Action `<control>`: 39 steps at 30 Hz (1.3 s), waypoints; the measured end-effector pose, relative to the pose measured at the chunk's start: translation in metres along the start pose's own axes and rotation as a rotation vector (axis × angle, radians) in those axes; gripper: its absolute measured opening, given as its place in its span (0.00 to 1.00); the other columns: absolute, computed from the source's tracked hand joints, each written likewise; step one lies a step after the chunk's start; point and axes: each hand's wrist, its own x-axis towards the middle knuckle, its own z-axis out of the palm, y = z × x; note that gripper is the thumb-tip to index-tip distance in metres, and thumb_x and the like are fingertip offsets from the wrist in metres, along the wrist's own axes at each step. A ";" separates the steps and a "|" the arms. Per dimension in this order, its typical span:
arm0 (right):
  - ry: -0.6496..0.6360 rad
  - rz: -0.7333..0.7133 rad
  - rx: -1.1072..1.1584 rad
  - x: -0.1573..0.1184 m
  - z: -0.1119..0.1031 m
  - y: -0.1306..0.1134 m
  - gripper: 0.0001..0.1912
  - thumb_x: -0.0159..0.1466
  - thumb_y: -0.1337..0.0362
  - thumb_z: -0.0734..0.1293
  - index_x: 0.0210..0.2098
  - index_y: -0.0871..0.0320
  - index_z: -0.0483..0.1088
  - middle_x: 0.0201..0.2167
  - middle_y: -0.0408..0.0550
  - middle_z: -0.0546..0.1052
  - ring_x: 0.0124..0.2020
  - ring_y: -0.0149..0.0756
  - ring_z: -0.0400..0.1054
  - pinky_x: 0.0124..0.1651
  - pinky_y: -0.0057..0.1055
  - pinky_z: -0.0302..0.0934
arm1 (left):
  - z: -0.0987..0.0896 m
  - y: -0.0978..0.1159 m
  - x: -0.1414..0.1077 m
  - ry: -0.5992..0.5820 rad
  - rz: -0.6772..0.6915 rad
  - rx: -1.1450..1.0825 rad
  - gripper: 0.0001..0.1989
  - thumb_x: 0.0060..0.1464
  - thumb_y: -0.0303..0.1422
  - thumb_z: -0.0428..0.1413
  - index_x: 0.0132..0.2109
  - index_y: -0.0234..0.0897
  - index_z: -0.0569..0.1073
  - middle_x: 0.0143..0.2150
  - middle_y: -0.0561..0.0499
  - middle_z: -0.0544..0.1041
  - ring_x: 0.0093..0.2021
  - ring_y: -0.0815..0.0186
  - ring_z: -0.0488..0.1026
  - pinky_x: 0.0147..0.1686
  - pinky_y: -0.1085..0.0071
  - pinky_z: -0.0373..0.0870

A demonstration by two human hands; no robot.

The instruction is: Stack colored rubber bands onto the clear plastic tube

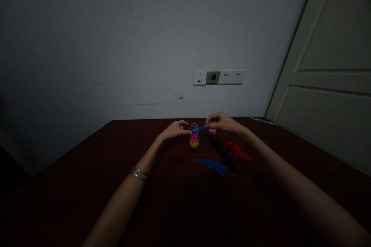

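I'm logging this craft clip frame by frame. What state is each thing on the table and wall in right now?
small clear bottle: upright, partly filled with pink and yellow bits, lid off.
left hand: fingertips at the bottle's side.
right hand: pinching a blue strand at the bottle's mouth.
pink lid: lying on the table.
blue pile: loose, untouched.
red and black pile: loose, untouched.
door: shut.

Wall sockets, white door
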 end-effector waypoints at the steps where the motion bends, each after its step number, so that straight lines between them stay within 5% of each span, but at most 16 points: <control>1: -0.002 -0.023 -0.032 0.008 -0.004 -0.004 0.10 0.47 0.63 0.68 0.27 0.62 0.69 0.22 0.44 0.72 0.24 0.28 0.63 0.29 0.27 0.56 | 0.007 -0.001 0.001 -0.002 0.004 -0.026 0.30 0.40 0.45 0.57 0.48 0.30 0.69 0.21 0.58 0.58 0.21 0.75 0.52 0.21 0.75 0.47; 8: -0.130 -0.054 -0.259 0.049 -0.010 -0.024 0.07 0.47 0.66 0.66 0.26 0.63 0.70 0.22 0.44 0.71 0.24 0.27 0.62 0.29 0.26 0.56 | 0.036 -0.008 0.007 0.035 0.018 -0.132 0.27 0.42 0.46 0.56 0.44 0.28 0.71 0.22 0.56 0.61 0.22 0.75 0.53 0.21 0.76 0.48; 13: -0.248 -0.031 -0.477 0.065 -0.005 -0.033 0.06 0.46 0.71 0.64 0.26 0.64 0.70 0.20 0.43 0.69 0.22 0.26 0.60 0.26 0.24 0.54 | 0.041 -0.013 0.006 -0.048 0.012 -0.183 0.21 0.42 0.45 0.56 0.35 0.28 0.72 0.24 0.53 0.66 0.23 0.74 0.57 0.23 0.76 0.53; 20: -0.327 0.025 -0.727 0.076 0.004 -0.048 0.12 0.46 0.71 0.67 0.32 0.65 0.71 0.25 0.46 0.72 0.23 0.27 0.61 0.24 0.23 0.52 | 0.041 -0.019 0.010 -0.071 0.022 -0.159 0.22 0.42 0.45 0.56 0.37 0.28 0.73 0.24 0.52 0.68 0.22 0.74 0.59 0.22 0.76 0.52; 33: -0.371 0.038 -0.668 0.079 0.007 -0.049 0.07 0.46 0.69 0.67 0.26 0.61 0.76 0.19 0.43 0.73 0.22 0.26 0.61 0.25 0.23 0.53 | 0.038 -0.015 0.008 -0.113 0.020 -0.219 0.23 0.41 0.45 0.57 0.38 0.28 0.73 0.24 0.54 0.66 0.22 0.75 0.56 0.22 0.76 0.52; 39: -0.324 0.057 -0.603 0.074 0.004 -0.043 0.12 0.45 0.70 0.67 0.31 0.63 0.76 0.24 0.46 0.76 0.24 0.29 0.64 0.26 0.24 0.55 | 0.037 -0.015 0.007 -0.128 0.012 -0.226 0.20 0.41 0.43 0.58 0.35 0.27 0.73 0.23 0.54 0.66 0.22 0.75 0.56 0.23 0.76 0.52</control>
